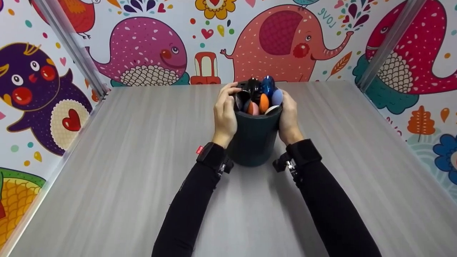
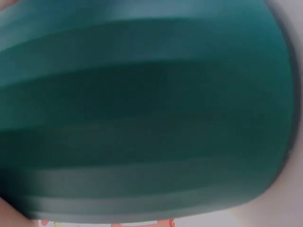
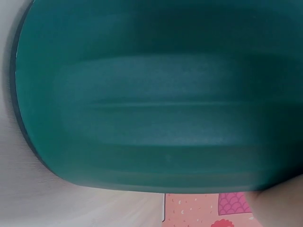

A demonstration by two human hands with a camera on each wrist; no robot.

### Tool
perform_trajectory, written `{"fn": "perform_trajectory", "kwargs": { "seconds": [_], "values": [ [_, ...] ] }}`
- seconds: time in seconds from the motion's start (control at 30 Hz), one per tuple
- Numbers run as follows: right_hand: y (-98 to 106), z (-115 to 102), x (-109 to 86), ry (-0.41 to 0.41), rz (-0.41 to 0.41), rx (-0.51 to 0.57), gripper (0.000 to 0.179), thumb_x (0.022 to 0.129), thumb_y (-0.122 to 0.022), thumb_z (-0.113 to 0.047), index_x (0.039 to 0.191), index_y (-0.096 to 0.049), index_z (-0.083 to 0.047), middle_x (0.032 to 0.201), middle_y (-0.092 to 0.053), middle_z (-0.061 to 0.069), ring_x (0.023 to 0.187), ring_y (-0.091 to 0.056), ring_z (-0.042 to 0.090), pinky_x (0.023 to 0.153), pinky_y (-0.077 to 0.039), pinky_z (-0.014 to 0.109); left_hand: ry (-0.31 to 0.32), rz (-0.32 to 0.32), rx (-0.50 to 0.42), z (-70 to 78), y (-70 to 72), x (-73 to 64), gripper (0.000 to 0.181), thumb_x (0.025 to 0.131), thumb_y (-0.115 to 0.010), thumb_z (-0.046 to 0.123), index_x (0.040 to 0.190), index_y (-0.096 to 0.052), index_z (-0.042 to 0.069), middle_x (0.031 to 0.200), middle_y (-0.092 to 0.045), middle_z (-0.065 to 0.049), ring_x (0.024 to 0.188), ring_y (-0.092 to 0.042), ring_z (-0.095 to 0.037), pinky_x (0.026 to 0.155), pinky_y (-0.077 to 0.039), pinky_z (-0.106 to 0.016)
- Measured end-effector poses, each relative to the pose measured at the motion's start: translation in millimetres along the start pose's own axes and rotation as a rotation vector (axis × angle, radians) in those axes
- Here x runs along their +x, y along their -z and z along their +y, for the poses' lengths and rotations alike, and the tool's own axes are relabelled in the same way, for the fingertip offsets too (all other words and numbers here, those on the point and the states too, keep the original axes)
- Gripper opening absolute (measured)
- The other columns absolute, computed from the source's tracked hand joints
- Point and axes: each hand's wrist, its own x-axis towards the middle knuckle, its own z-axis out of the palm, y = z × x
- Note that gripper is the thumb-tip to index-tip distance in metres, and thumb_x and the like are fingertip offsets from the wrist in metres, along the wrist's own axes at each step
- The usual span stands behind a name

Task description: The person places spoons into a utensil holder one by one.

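Observation:
A dark green, faceted bin [image 1: 255, 139] stands upright at the middle of the far half of the table, its wall filling much of both wrist views. On its left side, my left hand [image 1: 225, 112] grips the upper wall, fingers curved over the rim. Opposite it, my right hand [image 1: 290, 116] holds the right side just below the rim. Several round-ended things crowd the bin's mouth: a glossy blue one [image 1: 267, 85], shiny black ones [image 1: 254, 87], an orange one [image 1: 264, 103], a pink one [image 1: 253, 108] and a pale blue one [image 1: 277, 97]. Their lower parts are hidden inside.
The bin rests over a grey wood-grain table [image 1: 142, 171]. Behind it rises a wall [image 1: 214, 32] printed with cartoon animals, and similar printed panels border both sides. Metal posts [image 1: 389, 46] stand at the two far corners. Each wrist carries a strapped camera [image 1: 303, 153].

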Motion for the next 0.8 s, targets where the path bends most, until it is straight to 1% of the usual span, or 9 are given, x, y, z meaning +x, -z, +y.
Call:
{"fn": "perform_trajectory", "kwargs": {
  "seconds": [0.27,0.37,0.47,0.53,0.63,0.7,0.8],
  "values": [
    [-0.4,-0.6,0.5,-0.013,-0.002,-0.015,0.041,0.098,-0.034,-0.036,0.118,-0.06,-0.011,0.113,-0.06,0.005,0.104,-0.053,0.019,0.095,-0.04,0.033,-0.008,-0.008,-0.001,-0.4,0.0,-0.2,0.042,0.095,-0.027,0.022,0.109,-0.061,0.002,0.131,-0.056,-0.013,0.128,-0.048,-0.02,0.111,-0.034,-0.031],
    [-1.2,-0.2,0.8,-0.022,0.007,-0.006,0.041,0.099,-0.034,-0.035,0.118,-0.061,-0.011,0.113,-0.06,0.004,0.105,-0.054,0.019,0.096,-0.04,0.032,-0.016,-0.005,-0.007,-0.2,0.4,-0.1,0.041,0.096,-0.027,0.021,0.109,-0.061,0.001,0.13,-0.056,-0.013,0.128,-0.048,-0.02,0.111,-0.034,-0.03],
    [-1.3,0.4,0.9,-0.025,-0.001,-0.006,0.041,0.099,-0.033,-0.034,0.12,-0.06,-0.012,0.115,-0.06,0.004,0.106,-0.053,0.018,0.097,-0.039,0.032,-0.019,-0.012,-0.013,0.9,1.7,-0.3,0.04,0.097,-0.028,0.018,0.11,-0.061,0.001,0.131,-0.055,-0.014,0.129,-0.047,-0.021,0.112,-0.033,-0.03],
    [-0.4,0.3,0.3,-0.023,-0.009,-0.018,0.041,0.099,-0.033,-0.034,0.121,-0.059,-0.012,0.116,-0.06,0.004,0.107,-0.053,0.017,0.098,-0.039,0.031,-0.011,-0.03,-0.014,2.0,3.3,-0.7,0.039,0.097,-0.028,0.017,0.113,-0.06,0.0,0.133,-0.054,-0.014,0.13,-0.046,-0.022,0.112,-0.032,-0.031],
    [1.3,-2.9,-1.7,-0.015,-0.029,-0.043,0.041,0.099,-0.033,-0.032,0.123,-0.058,-0.01,0.118,-0.058,0.003,0.108,-0.052,0.016,0.099,-0.039,0.03,0.011,-0.073,0.005,4.6,6.9,-0.9,0.038,0.098,-0.029,0.016,0.118,-0.059,0.001,0.137,-0.052,-0.014,0.132,-0.045,-0.023,0.114,-0.031,-0.034],
    [1.8,-8.7,-4.6,-0.011,-0.04,-0.063,0.042,0.1,-0.032,-0.03,0.125,-0.057,-0.008,0.12,-0.058,0.004,0.109,-0.051,0.015,0.1,-0.038,0.03,0.028,-0.103,0.025,6.6,9.5,-0.4,0.039,0.099,-0.03,0.017,0.121,-0.058,0.002,0.139,-0.05,-0.013,0.134,-0.043,-0.022,0.114,-0.03,-0.034],
    [0.5,-19.3,-8.5,-0.005,-0.058,-0.085,0.043,0.1,-0.03,-0.027,0.128,-0.054,-0.005,0.123,-0.057,0.006,0.11,-0.051,0.015,0.101,-0.037,0.03,0.045,-0.13,0.052,9.3,11.9,2.1,0.04,0.099,-0.03,0.017,0.126,-0.056,0.003,0.142,-0.048,-0.013,0.135,-0.042,-0.021,0.115,-0.03,-0.033]
  ]
}}
